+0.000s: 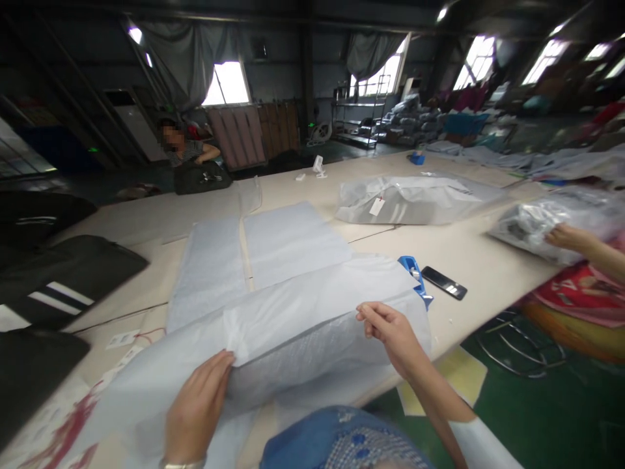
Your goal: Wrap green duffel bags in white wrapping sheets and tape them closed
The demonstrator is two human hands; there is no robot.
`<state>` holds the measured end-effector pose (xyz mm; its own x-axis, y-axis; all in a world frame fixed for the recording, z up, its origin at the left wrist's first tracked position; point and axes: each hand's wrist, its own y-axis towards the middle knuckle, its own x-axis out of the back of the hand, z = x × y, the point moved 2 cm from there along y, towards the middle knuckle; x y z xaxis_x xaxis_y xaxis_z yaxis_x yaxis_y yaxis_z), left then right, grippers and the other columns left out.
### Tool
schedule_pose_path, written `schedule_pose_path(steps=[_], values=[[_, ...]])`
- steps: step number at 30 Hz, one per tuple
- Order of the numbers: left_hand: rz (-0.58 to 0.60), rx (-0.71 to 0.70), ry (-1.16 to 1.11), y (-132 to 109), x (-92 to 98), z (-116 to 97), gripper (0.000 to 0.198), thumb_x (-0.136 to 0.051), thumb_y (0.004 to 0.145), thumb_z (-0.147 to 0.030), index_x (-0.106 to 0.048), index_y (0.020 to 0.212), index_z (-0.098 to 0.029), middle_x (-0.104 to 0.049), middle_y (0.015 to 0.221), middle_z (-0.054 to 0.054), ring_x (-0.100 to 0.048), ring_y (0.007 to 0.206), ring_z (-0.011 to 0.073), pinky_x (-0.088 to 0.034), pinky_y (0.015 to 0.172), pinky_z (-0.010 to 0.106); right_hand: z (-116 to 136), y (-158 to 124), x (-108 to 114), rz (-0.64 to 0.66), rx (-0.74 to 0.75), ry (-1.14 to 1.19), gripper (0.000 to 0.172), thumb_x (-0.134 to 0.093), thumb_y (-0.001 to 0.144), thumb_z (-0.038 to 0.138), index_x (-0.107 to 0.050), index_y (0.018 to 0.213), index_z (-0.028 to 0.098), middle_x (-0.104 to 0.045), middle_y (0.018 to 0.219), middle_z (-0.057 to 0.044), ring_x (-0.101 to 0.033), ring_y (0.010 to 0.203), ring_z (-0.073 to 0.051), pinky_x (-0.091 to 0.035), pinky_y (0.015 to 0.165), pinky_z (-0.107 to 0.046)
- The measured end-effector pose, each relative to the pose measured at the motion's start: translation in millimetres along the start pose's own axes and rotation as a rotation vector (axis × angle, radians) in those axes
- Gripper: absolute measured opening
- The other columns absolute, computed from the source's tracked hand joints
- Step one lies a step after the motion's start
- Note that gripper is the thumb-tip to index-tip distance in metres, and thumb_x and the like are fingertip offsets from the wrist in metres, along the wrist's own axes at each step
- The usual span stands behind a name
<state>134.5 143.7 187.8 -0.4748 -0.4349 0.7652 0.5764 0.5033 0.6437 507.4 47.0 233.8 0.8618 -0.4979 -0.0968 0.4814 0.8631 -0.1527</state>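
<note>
In front of me a translucent whitish plastic bag (303, 312) lies across the table, with a long loose edge running between my hands. My left hand (198, 407) has its fingers closed together on the plastic at the left end of that edge. My right hand (385, 326) pinches the edge farther right, its thumb against the fingers. A blue tape dispenser (409, 264) stands just beyond the bag's right end, partly covered by it. Whether anything lies inside the bag cannot be made out.
Flat plastic sheets (288, 238) lie beyond the bag. Dark bags with white stripes (63, 286) sit at left, near tags with red strings (73, 423). A phone (444, 283) and a wrapped package (405, 202) are at right. A co-worker's hand (569, 238) touches another package; another person (183, 150) sits behind.
</note>
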Motion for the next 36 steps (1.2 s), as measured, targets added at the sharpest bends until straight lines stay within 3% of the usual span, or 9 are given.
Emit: schedule_pose_path(steps=[3, 7, 16, 24, 30, 36], values=[[-0.014, -0.019, -0.021, 2, 0.1, 2, 0.024, -0.05, 0.095, -0.019, -0.06, 0.118, -0.019, -0.069, 0.112, 0.007, -0.065, 0.102, 0.0193, -0.049, 0.094, 0.033, -17, 8, -20, -0.026, -0.092, -0.037, 0.042, -0.076, 0.068, 0.056, -0.067, 0.076, 0.016, -0.064, 0.07, -0.002, -0.047, 0.054, -0.009, -0.041, 0.051, -0.021], [-0.046, -0.025, -0.044, 4, 1.2, 4, 0.023, -0.048, 0.096, -0.019, -0.062, 0.114, -0.018, -0.07, 0.11, 0.006, -0.065, 0.1, 0.0189, -0.048, 0.092, 0.032, -29, 19, -28, -0.096, -0.201, -0.147, 0.038, -0.077, 0.068, 0.05, -0.061, 0.065, 0.016, -0.057, 0.055, 0.001, -0.046, 0.047, -0.007, -0.042, 0.047, -0.019], [-0.083, -0.043, -0.118, 3, -3.0, 12, 0.025, -0.043, 0.096, -0.019, -0.063, 0.111, -0.018, -0.071, 0.105, 0.008, -0.066, 0.095, 0.0195, -0.05, 0.087, 0.033, -10, 24, -41, -0.135, -0.302, -0.37, 0.033, -0.079, 0.069, 0.036, -0.056, 0.055, 0.017, -0.055, 0.049, 0.001, -0.046, 0.042, -0.008, -0.049, 0.045, -0.02], [-0.082, -0.056, -0.186, 1, -3.2, 17, 0.024, -0.044, 0.097, -0.017, -0.062, 0.111, -0.018, -0.07, 0.106, 0.007, -0.065, 0.096, 0.0203, -0.05, 0.085, 0.034, 8, 11, -36, -0.095, -0.376, -0.426, 0.029, -0.078, 0.071, 0.036, -0.063, 0.059, 0.015, -0.054, 0.047, 0.001, -0.049, 0.044, -0.008, -0.053, 0.049, -0.02], [-0.074, -0.068, -0.189, 1, -3.8, 18, 0.022, -0.047, 0.096, -0.019, -0.062, 0.112, -0.019, -0.07, 0.106, 0.006, -0.064, 0.096, 0.0192, -0.05, 0.084, 0.033, -3, 8, -28, -0.1, -0.4, -0.413, 0.021, -0.078, 0.071, 0.028, -0.066, 0.064, 0.012, -0.064, 0.061, -0.003, -0.051, 0.048, -0.008, -0.054, 0.05, -0.02], [-0.084, -0.064, -0.174, 4, -2.4, 17, 0.022, -0.047, 0.096, -0.018, -0.062, 0.112, -0.017, -0.07, 0.105, 0.006, -0.064, 0.097, 0.0191, -0.048, 0.087, 0.032, -15, 8, -23, -0.087, -0.36, -0.361, 0.024, -0.075, 0.074, 0.03, -0.064, 0.063, 0.013, -0.064, 0.06, -0.002, -0.049, 0.047, -0.007, -0.051, 0.048, -0.018]])
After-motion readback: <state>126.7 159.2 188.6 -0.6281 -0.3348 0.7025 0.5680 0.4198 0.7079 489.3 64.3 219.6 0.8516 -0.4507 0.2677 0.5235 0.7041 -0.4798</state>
